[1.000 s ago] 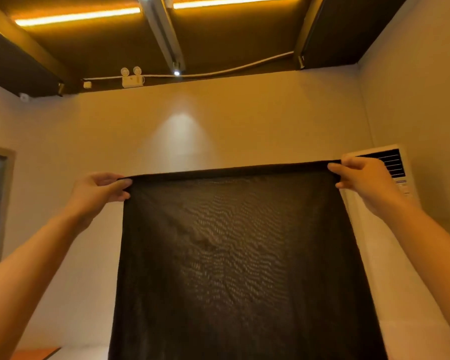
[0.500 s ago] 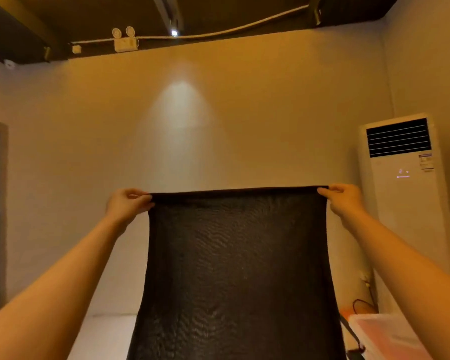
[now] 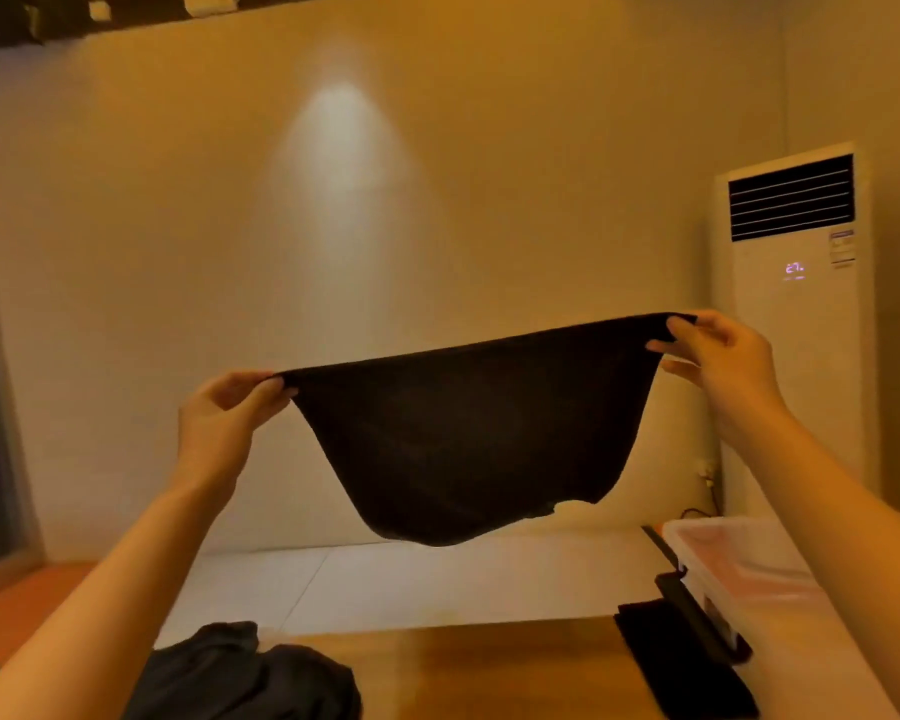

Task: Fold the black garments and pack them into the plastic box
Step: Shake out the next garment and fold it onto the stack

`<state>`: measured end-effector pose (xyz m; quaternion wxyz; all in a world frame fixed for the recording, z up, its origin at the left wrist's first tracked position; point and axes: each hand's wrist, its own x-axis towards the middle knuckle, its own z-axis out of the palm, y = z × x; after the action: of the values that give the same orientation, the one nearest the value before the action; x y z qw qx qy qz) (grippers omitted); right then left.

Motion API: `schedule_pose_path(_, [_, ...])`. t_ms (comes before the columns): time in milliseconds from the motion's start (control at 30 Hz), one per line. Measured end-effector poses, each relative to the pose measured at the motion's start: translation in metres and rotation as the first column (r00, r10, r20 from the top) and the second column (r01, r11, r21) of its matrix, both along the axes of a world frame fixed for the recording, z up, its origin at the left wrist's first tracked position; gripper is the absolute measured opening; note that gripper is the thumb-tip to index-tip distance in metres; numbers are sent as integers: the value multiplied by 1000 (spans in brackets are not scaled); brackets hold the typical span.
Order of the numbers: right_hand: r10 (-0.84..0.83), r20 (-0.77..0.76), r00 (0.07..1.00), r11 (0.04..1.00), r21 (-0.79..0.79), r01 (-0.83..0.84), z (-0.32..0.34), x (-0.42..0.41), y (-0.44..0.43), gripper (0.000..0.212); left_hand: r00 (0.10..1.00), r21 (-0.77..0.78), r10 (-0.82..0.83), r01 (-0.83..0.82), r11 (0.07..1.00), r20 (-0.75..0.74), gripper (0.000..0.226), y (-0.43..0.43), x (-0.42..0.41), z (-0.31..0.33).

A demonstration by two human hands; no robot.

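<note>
Pinched shut on one top corner each, left hand (image 3: 224,413) and right hand (image 3: 718,356). Between them, black garment (image 3: 468,439) stretched in the air, up and left of the plastic box (image 3: 739,563).

Judged as the opening of a fold, nothing yet laid on the tabletop (image 3: 479,662). Next move probably calls for lowering the cloth flat, left of the box, edges squared.

Thin, matte, limp fabric, with the lower edge sagging in a curve. Translucent, rigid, rectangular box. Crumpled dark heap (image 3: 245,678) well left of the box, and a flat folded black piece (image 3: 681,662) just beside it.

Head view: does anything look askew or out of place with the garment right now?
The held black garment hangs askew: the right hand pinches its corner higher than the left hand does, so the top edge slopes, and the bottom hem sags unevenly. Nothing looks damaged or spilled.
</note>
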<state>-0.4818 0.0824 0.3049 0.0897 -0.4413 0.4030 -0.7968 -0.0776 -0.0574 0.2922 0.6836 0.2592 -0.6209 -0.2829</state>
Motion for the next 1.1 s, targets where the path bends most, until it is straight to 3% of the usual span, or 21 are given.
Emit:
schedule_pose_path(67, [27,-5,1000,998,60,-27,-46,10,25,7,999,53,16,-18,998,39,12,24,3,-53])
schedule_pose_path(133, [17,-2,1000,987,160,-17,-99,17,47,25,996,132,40,-51,990,84,11,47,8,-107])
schedule_pose_path(233, [-40,7,999,947,319,35,-171,18,69,7,985,225,50,-87,970,166,11,75,20,-174])
schedule_pose_path(400, [-60,-67,996,887,455,84,-240,28,100,13,944,273,55,-149,951,326,12,108,43,-232])
schedule_pose_path(700, [-35,-141,989,874,476,99,-273,47,150,18,907,198,94,-190,962,411,26,150,71,-267])
schedule_pose_path(1100, [-67,-126,990,847,518,124,-293,62,198,21,906,232,-10,-97,968,424,7,192,86,-288])
